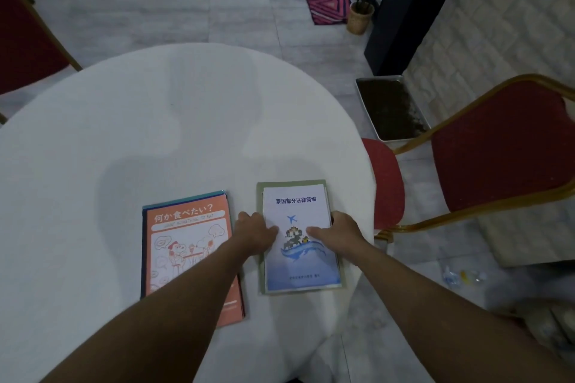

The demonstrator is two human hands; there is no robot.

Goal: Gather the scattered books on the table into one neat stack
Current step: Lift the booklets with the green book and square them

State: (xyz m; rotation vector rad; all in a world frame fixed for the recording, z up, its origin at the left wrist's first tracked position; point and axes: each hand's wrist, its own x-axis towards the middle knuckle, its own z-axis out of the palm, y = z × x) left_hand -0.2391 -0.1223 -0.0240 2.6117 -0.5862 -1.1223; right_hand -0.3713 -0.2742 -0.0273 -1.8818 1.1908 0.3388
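Two piles on the counter (124, 149), near its front edge. Right pile: white-and-blue booklet (298, 246) with a plane graphic and Chinese title, lying on a slightly larger olive-green book (260, 258) whose edges show around it; roughly squared up, slight tilt. Left hand (253, 232) grips the booklet's left edge, thumb flat on the cover; right hand (339, 232) grips the right edge, thumb likewise on the cover. Both hands clasp that pile from either side; can't tell whether the fingers reach the green book too. Left pile: orange book (186, 246) with Japanese title and cartoon art, on top of at least one dark blue book (143, 246) peeking out along the left and top edges; left forearm crosses its lower right corner. The piles sit just beside each other, not touching. Counter has a white cloth; red chairs (510, 146) around it.
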